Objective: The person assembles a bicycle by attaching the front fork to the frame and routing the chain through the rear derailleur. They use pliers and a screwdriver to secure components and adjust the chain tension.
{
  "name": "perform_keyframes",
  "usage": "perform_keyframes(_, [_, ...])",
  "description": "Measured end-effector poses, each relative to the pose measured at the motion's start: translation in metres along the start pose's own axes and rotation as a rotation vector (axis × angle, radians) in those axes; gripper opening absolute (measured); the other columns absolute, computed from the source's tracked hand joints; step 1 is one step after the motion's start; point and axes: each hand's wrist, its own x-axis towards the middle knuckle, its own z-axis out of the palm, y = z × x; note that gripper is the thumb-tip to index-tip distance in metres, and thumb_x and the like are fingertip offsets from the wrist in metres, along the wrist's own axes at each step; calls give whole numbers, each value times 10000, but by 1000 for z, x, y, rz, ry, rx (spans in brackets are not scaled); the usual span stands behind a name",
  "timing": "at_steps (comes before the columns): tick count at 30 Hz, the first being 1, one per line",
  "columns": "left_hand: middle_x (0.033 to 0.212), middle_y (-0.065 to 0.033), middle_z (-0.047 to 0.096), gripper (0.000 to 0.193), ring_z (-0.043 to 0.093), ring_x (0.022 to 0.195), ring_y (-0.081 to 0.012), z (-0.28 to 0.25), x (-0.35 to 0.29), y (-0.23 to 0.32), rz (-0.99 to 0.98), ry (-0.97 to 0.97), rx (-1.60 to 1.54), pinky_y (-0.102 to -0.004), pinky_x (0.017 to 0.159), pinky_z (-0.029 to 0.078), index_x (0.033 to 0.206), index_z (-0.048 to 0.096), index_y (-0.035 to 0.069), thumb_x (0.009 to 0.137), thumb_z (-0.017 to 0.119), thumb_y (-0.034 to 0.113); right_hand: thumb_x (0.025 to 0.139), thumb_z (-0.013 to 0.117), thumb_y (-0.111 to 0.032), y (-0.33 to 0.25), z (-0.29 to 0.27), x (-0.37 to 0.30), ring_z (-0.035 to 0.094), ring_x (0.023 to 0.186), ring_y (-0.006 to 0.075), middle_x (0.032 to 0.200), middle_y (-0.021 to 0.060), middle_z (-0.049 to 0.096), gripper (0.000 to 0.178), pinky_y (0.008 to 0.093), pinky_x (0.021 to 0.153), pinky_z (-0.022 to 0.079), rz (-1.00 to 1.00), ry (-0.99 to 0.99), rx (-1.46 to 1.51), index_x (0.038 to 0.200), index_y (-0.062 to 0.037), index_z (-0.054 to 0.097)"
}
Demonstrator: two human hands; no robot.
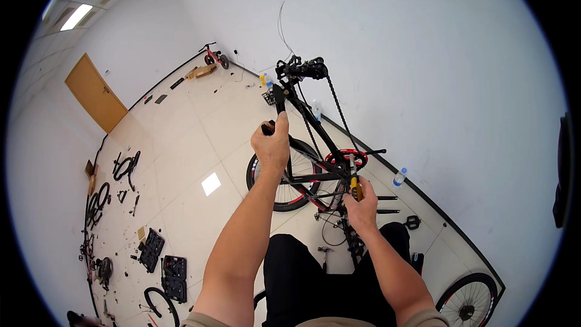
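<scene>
A black bicycle frame (327,136) stands in front of me, with a red chainring (357,157) and a chain (340,109) running up to the derailleur (292,68) at its far end. My left hand (272,147) is closed round a black tool (279,98) beside the frame's far end. The tool's exact kind is unclear. My right hand (362,208) grips a yellow-and-black-handled tool (356,188) near the chainring; its metal end points up toward the crank area. Whether that end touches the bicycle is hard to tell.
A wheel (250,177) rests behind the frame, another wheel (440,304) lies lower right. Water bottle (400,177) and pedal (413,222) sit on the right. A hammer (325,257) lies near my legs. Tool cases (175,278) and bike parts cover the left floor.
</scene>
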Motion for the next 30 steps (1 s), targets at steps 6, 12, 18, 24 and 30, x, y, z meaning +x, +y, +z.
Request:
perform_keyframes(6, [510,10,375,532,325,527,-104,-3,0,-5,48,22,27,-338,483,298,544,424,-6,821,736,325,827,569,39,-32,-22,14,515,848,111,971,43,544,454,251,777,432,-153,57,28,1271,9,478])
perform_keyframes(12, [510,15,366,521,320,520,-94,-6,-7,-2,23,-1,21,-330,476,283,546,422,-7,823,730,310,822,585,40,-55,-27,67,524,817,102,897,28,558,239,243,751,440,-165,29,56,1047,-10,521])
perform_keyframes(18, [489,-32,438,491,378,500,-108,-10,-8,4,4,17,37,-325,487,367,565,497,-37,794,730,329,819,639,7,-121,3,122,545,757,124,874,47,607,182,282,724,464,-266,-49,48,986,0,567])
perform_keyframes(24, [557,26,483,414,399,538,-75,-13,-18,18,-16,-30,40,-279,498,354,605,532,4,846,725,281,822,665,-27,-141,32,166,602,829,152,930,79,641,236,287,794,499,-331,-50,75,1025,22,555])
perform_keyframes(30, [506,-55,518,466,444,483,-112,-19,-20,21,28,0,43,-297,486,391,639,579,-44,788,754,361,803,705,-43,-154,34,181,589,743,126,859,53,610,232,270,622,490,-195,-207,37,971,-25,547])
